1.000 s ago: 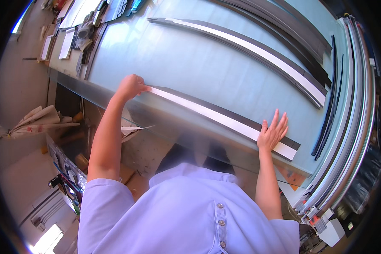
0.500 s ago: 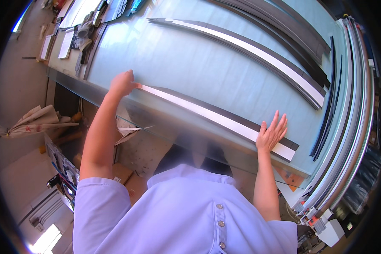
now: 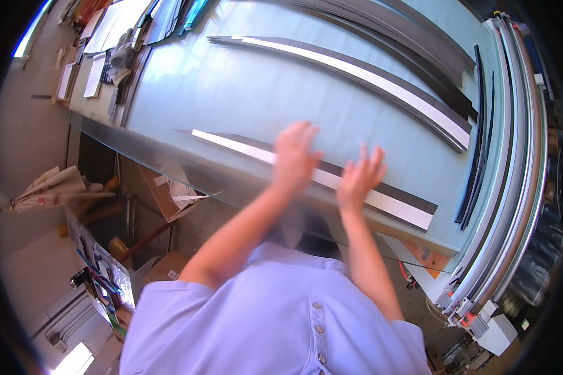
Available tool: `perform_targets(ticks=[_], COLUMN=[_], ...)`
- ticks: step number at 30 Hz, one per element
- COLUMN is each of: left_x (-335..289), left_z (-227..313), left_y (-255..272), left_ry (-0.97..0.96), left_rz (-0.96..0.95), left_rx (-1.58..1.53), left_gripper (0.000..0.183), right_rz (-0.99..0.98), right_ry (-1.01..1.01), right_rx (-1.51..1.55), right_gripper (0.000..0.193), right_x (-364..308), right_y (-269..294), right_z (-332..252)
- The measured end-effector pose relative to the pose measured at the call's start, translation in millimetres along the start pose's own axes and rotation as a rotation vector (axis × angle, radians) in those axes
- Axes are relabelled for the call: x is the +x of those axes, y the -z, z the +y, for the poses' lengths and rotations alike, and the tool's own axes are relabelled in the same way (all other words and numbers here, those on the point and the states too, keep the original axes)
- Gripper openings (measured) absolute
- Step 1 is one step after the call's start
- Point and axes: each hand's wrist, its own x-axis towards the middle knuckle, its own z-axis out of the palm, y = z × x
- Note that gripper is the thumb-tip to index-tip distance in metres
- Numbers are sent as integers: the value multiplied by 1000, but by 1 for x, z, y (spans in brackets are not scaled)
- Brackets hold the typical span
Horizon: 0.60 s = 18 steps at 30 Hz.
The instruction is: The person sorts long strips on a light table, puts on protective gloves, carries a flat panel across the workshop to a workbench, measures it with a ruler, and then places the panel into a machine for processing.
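Observation:
A long white strip [image 3: 397, 207] lies along the near edge of the glass-topped table [image 3: 187, 94], on top of a wider dark grey strip [image 3: 410, 197]. My left hand [image 3: 296, 157] is over the middle of the strips, blurred, with its fingers stretched out and nothing seen in them. Just to its right, my right hand [image 3: 360, 178] is over the same strips with fingers spread. Whether either palm presses on the white strip, I cannot tell. Farther back lies a similar stack of dark strips with a white strip [image 3: 356, 69] along it.
More dark strips [image 3: 413, 40] lie at the far side. Thin black strips [image 3: 475, 144] lie at the right, beside long metal rails [image 3: 524, 150]. Papers [image 3: 95, 75], a grey glove [image 3: 122, 55] and a keyboard crowd the far left corner. Cardboard boxes [image 3: 166, 267] stand below the table.
My left hand has left the strip's left end and moved right to its middle. My right hand has slid left from near the right end. The hands are now close together.

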Motion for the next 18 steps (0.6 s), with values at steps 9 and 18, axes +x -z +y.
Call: perform_targets(ticks=[9, 18], left_x=[17, 42], left_z=[-42, -173], left_y=[2, 90], left_ry=[225, 222], left_rz=[-204, -60], left_rx=[503, 719], left_gripper=[80, 78], right_rz=[-78, 23], right_ry=[-196, -374], right_rx=[-468, -584], right_gripper=[73, 62], right_x=[2, -30], right_y=[30, 105], right_z=[70, 240])
